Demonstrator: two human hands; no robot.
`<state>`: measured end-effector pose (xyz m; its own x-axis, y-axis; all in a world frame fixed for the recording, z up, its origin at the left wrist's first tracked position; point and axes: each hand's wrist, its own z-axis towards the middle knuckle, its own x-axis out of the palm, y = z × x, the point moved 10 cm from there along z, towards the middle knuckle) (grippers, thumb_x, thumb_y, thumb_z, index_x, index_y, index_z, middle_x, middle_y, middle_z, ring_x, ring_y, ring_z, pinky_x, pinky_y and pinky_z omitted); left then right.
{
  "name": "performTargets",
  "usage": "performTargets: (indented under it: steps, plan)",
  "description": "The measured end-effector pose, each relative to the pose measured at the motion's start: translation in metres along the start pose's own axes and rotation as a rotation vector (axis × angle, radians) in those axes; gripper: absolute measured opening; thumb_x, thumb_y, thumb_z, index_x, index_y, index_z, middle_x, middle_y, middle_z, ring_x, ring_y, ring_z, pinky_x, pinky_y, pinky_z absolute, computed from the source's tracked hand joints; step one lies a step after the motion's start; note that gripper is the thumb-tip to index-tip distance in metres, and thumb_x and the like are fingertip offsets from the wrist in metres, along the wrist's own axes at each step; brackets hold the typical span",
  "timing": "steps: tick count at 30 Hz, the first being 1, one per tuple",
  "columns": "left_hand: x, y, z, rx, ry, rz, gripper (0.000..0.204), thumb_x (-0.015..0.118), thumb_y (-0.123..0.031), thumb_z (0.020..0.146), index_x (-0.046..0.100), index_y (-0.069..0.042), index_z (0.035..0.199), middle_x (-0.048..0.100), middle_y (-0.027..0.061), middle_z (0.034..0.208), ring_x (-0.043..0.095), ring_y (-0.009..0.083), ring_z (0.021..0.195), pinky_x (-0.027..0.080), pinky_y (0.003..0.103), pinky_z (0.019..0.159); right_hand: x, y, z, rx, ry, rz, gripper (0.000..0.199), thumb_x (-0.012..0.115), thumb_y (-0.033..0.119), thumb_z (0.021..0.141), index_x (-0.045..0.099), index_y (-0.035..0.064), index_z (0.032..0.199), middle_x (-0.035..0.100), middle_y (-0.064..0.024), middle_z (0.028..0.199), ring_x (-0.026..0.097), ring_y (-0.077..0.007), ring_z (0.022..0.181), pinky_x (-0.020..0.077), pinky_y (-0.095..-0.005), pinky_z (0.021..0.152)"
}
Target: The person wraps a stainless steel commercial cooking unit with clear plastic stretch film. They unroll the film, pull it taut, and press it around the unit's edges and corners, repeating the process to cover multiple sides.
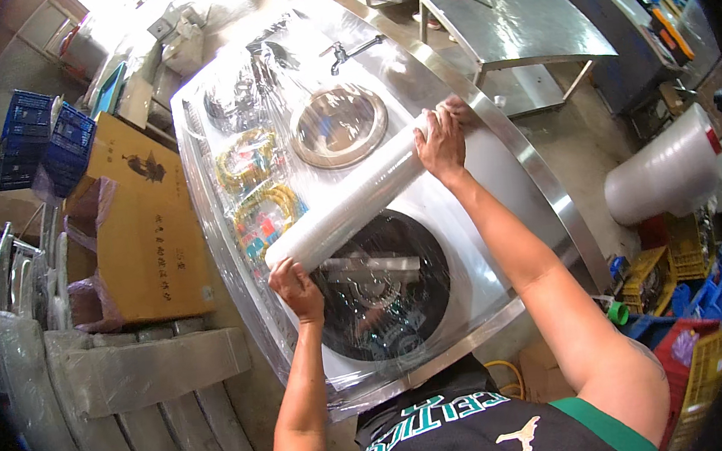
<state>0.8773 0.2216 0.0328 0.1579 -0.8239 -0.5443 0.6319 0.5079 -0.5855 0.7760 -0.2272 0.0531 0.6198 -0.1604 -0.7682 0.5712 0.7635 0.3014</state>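
A long white roll of clear stretch film (350, 200) lies slantwise across a stainless steel sink unit (509, 137). My left hand (296, 288) grips the roll's near left end. My right hand (441, 138) grips its far right end. Clear film covers the unit's top, over a dark round basin (395, 305) with metal parts inside, a round metal lid (338, 125), coiled yellow hoses (246, 163) and a tap (348, 50).
A brown cardboard box (149, 237) and blue crates (44, 143) stand to the left. Wrapped grey pieces (144, 368) lie at lower left. A steel table (515, 19) stands behind, a big white film roll (664, 166) and yellow and blue crates (690, 298) to the right.
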Motion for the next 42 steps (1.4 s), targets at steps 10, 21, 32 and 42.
performTargets:
  steps: [10,21,32,42]
  plan:
    - [0.025,0.100,0.001,-0.863,0.068,-0.509,0.058,0.054,-0.054,0.104,0.068,0.003,0.108,0.070,0.0102,0.100,0.062,0.0182,0.092,0.051,0.034,0.081,0.000,-0.009,-0.011,0.113,0.163,-0.042,0.043,0.066,0.032,0.090,0.060,0.0044,0.123,0.056,-0.0233,0.130,0.052,-0.0412,0.123,0.0411,-0.0514,0.107]
    - [-0.015,0.034,0.041,-0.651,-0.070,-0.420,0.054,0.057,-0.044,0.104,0.070,0.005,0.085,0.070,0.0059,0.076,0.060,0.0128,0.068,0.050,0.031,0.065,-0.004,-0.064,-0.095,0.479,0.075,0.270,0.064,0.061,0.035,0.099,0.042,-0.0041,0.145,0.050,-0.0308,0.143,0.046,-0.0446,0.135,0.0377,-0.0504,0.113]
    - [-0.055,0.040,0.065,-0.623,-0.076,-0.514,0.050,0.058,-0.041,0.105,0.071,0.004,0.087,0.071,0.0062,0.080,0.062,0.0125,0.069,0.051,0.029,0.067,0.106,-0.112,-0.109,0.901,0.384,0.863,0.061,0.057,0.052,0.101,0.071,-0.0062,0.108,0.073,-0.0251,0.110,0.070,-0.0335,0.104,0.0514,-0.0432,0.091]
    - [-0.100,0.034,-0.020,-0.689,-0.018,-0.600,0.059,0.051,-0.053,0.105,0.070,0.003,0.110,0.072,0.0100,0.102,0.067,0.0199,0.092,0.052,0.037,0.087,-0.145,-0.072,-0.109,0.626,0.168,0.977,0.049,0.061,0.042,0.100,0.065,-0.0039,0.085,0.062,-0.0103,0.070,0.054,-0.0168,0.068,0.0450,-0.0372,0.065]
